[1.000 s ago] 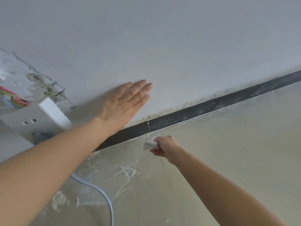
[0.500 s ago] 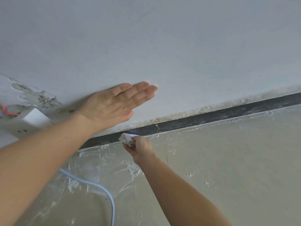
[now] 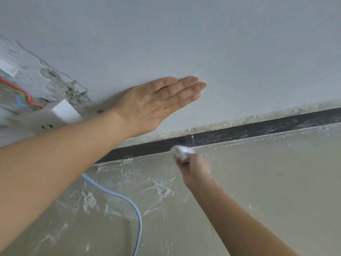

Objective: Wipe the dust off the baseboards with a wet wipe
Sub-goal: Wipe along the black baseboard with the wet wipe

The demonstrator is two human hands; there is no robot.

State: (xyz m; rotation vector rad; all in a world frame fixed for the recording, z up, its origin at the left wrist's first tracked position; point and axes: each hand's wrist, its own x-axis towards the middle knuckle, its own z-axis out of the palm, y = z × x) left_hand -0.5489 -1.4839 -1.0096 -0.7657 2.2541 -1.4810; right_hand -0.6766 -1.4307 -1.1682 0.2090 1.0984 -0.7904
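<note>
Baseboard (image 3: 258, 129): dark strip at the foot of the wall (image 3: 184, 34), where it meets the floor (image 3: 267, 182). Its long axis runs lower left to upper right in view. The left end is hidden behind the left forearm and the right end leaves the frame.

Wet wipe (image 3: 181, 151): bunched, touching the strip's lower edge just beyond the right hand (image 3: 193, 169). That hand's fingers curl round it. The hand is blurred, so the finer grip is unclear.

Left hand (image 3: 156, 104): flat on the wall just above the strip, fingers straight, holding nothing.

The strip right of the wipe shows pale streaks, while left of it looks darker. Judged: the next stroke follows the axis rightward.

1 pale-blue cable (image 3: 129, 200) lies on the floor, left of the working arm.
</note>
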